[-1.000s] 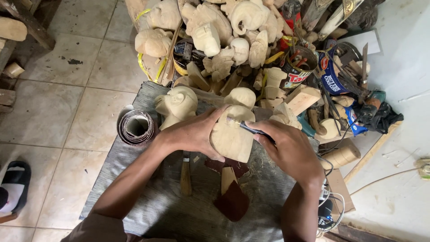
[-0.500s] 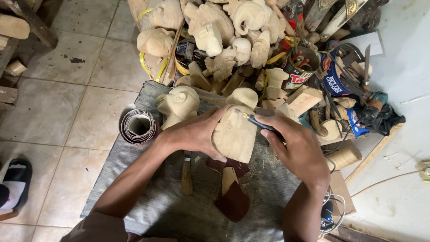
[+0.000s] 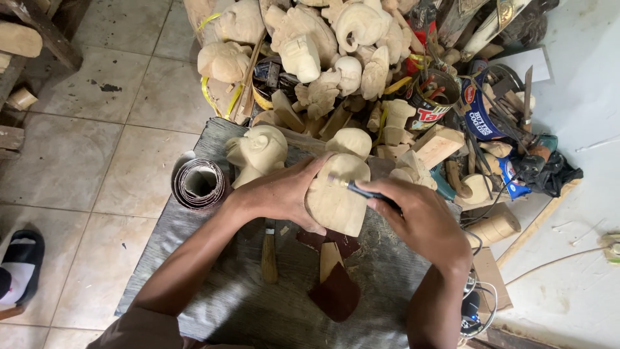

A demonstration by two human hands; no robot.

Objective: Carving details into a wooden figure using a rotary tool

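My left hand (image 3: 284, 194) grips the left side of a pale wooden carving (image 3: 336, 197), rounded like a head, held over a grey cloth-covered work surface (image 3: 226, 304). My right hand (image 3: 416, 216) holds a thin dark-handled carving tool (image 3: 361, 189) whose tip touches the upper part of the carving. Under the carving lie pieces of dark red-brown sandpaper (image 3: 336, 294) and a wooden-handled tool (image 3: 268, 255).
A carved wooden head (image 3: 258, 152) and a roll of sandpaper (image 3: 199, 184) sit left of my hands. Behind is a heap of unfinished wooden carvings (image 3: 310, 45), tins (image 3: 433, 100) with tools, wood blocks (image 3: 439, 145). A sandalled foot (image 3: 19, 268) is at the left edge, on a tiled floor.
The carving and both hands have shifted slightly; the tool tip has moved a little along the top of the carving. The view has tilted a bit.
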